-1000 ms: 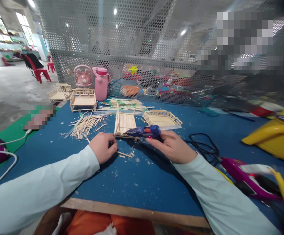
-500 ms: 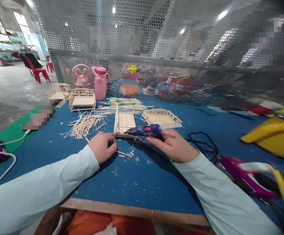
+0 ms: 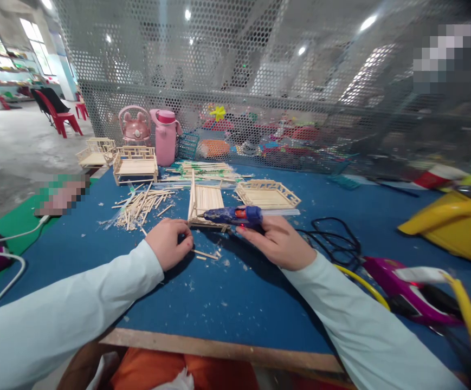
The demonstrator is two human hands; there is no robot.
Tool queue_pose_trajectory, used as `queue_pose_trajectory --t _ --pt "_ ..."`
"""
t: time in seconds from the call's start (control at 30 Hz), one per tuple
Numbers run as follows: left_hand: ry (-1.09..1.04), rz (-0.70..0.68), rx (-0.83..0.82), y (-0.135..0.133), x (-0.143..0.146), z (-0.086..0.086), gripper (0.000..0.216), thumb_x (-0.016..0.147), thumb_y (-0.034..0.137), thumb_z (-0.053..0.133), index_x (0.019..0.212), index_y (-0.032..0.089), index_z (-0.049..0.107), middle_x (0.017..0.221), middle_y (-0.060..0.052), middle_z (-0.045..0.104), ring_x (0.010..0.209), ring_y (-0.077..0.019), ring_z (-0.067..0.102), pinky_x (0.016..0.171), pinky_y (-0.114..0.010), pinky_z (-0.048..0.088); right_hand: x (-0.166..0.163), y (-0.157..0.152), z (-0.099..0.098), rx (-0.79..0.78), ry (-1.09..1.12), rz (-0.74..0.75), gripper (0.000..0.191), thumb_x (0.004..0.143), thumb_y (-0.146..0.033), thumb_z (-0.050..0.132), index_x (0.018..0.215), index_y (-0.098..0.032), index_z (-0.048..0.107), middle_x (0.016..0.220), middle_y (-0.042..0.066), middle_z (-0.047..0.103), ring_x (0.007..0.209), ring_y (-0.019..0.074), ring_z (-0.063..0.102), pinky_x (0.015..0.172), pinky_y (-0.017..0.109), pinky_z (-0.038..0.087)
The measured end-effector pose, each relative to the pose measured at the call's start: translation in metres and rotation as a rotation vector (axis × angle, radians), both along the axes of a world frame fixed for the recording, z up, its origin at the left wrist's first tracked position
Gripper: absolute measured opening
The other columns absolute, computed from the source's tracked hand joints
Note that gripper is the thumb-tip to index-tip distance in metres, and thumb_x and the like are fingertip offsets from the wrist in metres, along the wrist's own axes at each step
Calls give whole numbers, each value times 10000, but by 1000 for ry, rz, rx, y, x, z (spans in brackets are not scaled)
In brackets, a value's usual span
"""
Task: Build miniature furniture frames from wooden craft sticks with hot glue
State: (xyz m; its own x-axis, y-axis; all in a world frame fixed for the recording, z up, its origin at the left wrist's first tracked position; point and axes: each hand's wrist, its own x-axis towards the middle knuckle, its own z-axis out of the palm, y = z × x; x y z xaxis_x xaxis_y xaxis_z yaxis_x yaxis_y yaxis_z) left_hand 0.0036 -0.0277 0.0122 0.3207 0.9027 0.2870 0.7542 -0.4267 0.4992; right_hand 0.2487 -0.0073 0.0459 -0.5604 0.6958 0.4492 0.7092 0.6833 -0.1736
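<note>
My right hand (image 3: 279, 242) grips a blue glue gun (image 3: 232, 215), whose nozzle points left at the front edge of a small wooden stick frame (image 3: 203, 205) on the blue mat (image 3: 235, 292). My left hand (image 3: 169, 242) rests on the mat with curled fingers, its fingertips pressed against the frame's near left corner. A few loose sticks (image 3: 206, 254) lie between the two hands. The gun's black cord (image 3: 333, 238) trails off to the right.
A pile of wooden sticks (image 3: 143, 203) lies left of the frame. A finished stick tray (image 3: 266, 194), two small stick benches (image 3: 135, 164) and two pink bottles (image 3: 166, 136) stand further back. A mesh fence (image 3: 235, 97) bounds the far side. Yellow and purple tools (image 3: 422, 287) crowd the right.
The glue gun and my right hand have slid a little to the left along the frame's front edge. My left hand has stayed in place.
</note>
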Motion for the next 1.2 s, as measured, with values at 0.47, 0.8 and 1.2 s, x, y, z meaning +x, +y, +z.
queue_pose_trajectory --t 0.47,0.8,1.2 --pt "-17 7 -6 0 1 -1 152 758 194 529 674 185 656 831 -58 708 910 -229 636 862 -376 470 3 -1 5 -14 36 7 357 865 -414 465 885 -134 685 889 139 723 838 261 676 734 355 522" --pt "20 61 37 -1 0 1 201 789 248 525 735 167 702 698 -47 584 696 -173 566 671 -299 462 33 3 29 -73 263 -134 294 820 -427 494 670 -216 634 614 54 651 651 233 631 648 366 508" --pt "-152 8 -34 -3 2 4 170 810 244 581 834 193 741 690 -28 640 654 -135 573 656 -256 435 65 70 -18 69 33 -488 65 716 -223 558 769 -189 539 689 66 627 607 190 566 534 298 428"
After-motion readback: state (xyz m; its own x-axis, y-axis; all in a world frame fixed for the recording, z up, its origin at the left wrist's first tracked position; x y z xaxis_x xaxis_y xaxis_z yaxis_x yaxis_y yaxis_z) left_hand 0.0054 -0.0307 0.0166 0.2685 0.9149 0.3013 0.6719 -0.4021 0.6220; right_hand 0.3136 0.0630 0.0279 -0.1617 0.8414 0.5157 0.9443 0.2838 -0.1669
